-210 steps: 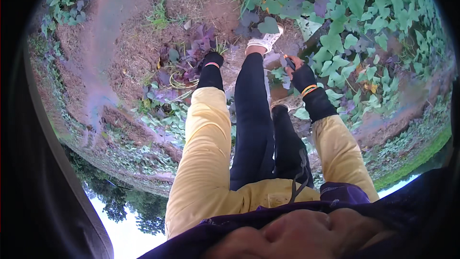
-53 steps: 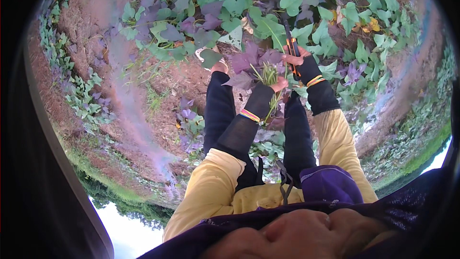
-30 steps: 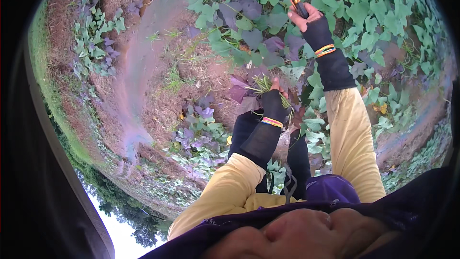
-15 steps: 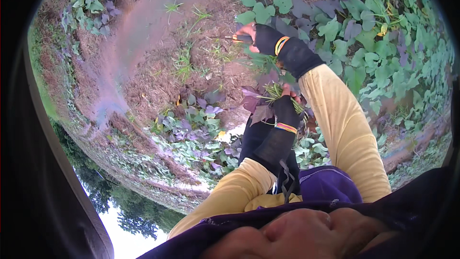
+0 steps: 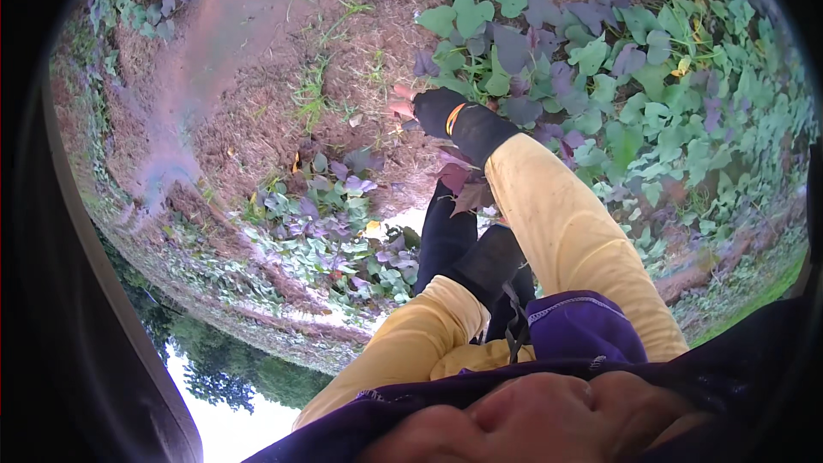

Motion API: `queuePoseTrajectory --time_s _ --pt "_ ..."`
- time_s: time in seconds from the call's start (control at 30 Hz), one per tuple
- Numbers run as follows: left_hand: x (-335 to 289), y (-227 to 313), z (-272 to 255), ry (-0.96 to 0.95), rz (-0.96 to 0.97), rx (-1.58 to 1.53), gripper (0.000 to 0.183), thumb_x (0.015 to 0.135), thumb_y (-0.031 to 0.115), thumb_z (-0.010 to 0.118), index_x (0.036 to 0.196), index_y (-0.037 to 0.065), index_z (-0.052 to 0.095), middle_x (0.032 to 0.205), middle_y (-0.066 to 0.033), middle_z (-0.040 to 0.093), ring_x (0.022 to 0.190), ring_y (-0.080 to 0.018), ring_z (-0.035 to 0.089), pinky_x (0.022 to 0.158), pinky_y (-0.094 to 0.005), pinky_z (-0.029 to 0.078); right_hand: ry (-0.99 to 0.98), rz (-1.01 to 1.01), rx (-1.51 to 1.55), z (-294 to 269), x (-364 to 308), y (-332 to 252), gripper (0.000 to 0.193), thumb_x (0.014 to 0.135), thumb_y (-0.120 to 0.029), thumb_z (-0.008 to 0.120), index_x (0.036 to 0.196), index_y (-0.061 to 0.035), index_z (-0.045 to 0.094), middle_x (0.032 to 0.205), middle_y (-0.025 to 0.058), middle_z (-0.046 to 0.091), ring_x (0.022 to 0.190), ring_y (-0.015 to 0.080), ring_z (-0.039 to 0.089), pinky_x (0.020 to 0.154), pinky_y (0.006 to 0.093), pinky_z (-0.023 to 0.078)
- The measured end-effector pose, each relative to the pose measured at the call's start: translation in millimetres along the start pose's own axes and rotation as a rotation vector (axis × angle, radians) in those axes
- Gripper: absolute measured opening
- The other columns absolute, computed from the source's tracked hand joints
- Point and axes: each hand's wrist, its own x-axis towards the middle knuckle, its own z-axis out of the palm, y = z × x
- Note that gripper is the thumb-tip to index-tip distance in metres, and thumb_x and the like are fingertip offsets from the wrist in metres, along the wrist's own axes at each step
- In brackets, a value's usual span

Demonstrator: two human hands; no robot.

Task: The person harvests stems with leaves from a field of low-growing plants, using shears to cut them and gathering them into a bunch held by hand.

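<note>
My right hand, in a black fingerless cover with an orange-yellow band, hangs over weedy soil beside the vine leaves. Its fingers look curled; something small and dark shows under them, too indistinct to name. Lower down, purple leaves of a bunch of vine cuttings poke out past my right forearm. That forearm covers the fingers of my left hand, which holds the bunch; only its black wrist cover shows clearly.
Dense green and purple heart-leaved vines spread to the right. A smaller vine patch grows at lower left, near my dark trouser leg. Grass tufts dot the reddish soil. Trees stand beyond the field.
My right hand has moved left and down, away from the vines, and its forearm now hides my left hand and the cuttings' stems. The whole view has shifted slightly.
</note>
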Motion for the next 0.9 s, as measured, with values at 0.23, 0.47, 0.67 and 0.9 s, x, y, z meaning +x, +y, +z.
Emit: queuePoseTrajectory --time_s 0.23,0.47,0.67,0.9 --pt "2.1 -20.3 -1.0 -0.069 0.024 0.016 0.031 0.092 0.035 0.057 0.077 0.008 0.054 0.069 -0.0028 0.055 0.061 -0.0125 0.054 0.054 -0.026 0.043 0.032 0.119 -0.16 9.0 2.3 47.1 0.031 0.09 -0.025 0.046 0.119 -0.0185 0.056 0.101 0.0141 0.065 0.085 0.0351 0.064 0.073 0.0458 0.049" --pt "4.2 -15.7 -19.5 -0.061 0.078 -0.046 0.031 0.092 0.035 0.057 0.075 0.009 0.054 0.068 -0.0016 0.053 0.06 -0.0113 0.052 0.053 -0.0249 0.042 0.432 -0.046 0.194 9.6 -83.3 26.8 0.028 0.075 -0.015 0.066 0.102 -0.007 0.062 0.115 0.0163 0.057 0.087 0.0308 0.063 0.074 0.0407 0.049" --pt "-4.0 7.9 -15.2 0.007 0.026 -0.089 0.033 0.091 0.035 0.058 0.072 0.009 0.053 0.064 -0.0007 0.052 0.056 -0.0122 0.051 0.052 -0.0243 0.042 0.374 -0.045 0.451 -18.9 -115.7 8.8 0.041 0.073 -0.003 0.063 0.113 -0.0083 0.059 0.142 0.0158 0.037 0.09 0.0269 0.063 0.075 0.0372 0.05" --pt "-4.0 6.7 -1.4 0.02 0.093 -0.077 0.033 0.092 0.034 0.057 0.071 0.009 0.053 0.061 -0.0006 0.05 0.053 -0.0125 0.05 0.051 -0.0249 0.041 0.424 -0.021 0.28 1.8 -27.0 42.5 0.082 0.077 0.003 0.055 0.147 -0.0239 0.022 0.155 0.0091 0.014 0.088 0.0303 0.063 0.071 0.0357 0.052"
